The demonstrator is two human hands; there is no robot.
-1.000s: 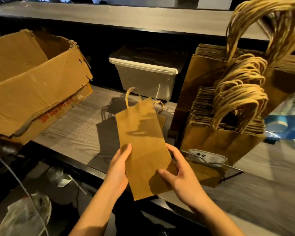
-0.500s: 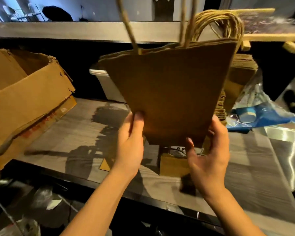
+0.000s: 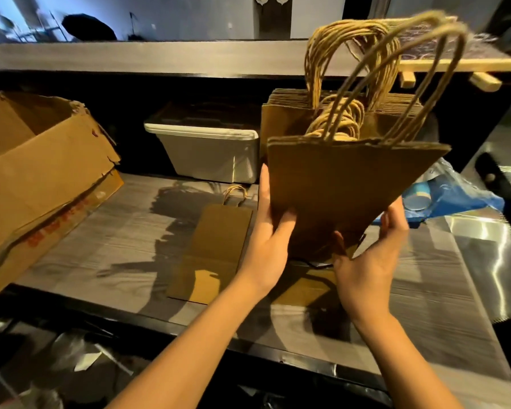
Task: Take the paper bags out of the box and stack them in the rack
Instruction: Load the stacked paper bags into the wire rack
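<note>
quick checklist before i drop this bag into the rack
1. Grip: left hand and right hand both hold the bag near its bottom: ok.
2. Bag upright, handles up: ok.
3. Handles clear of the stack behind: cannot tell, they overlap in view.
4. Landing spot under the bag: cannot tell, hidden by it.
5. Flat bag on the counter lies left of the path: ok.
</note>
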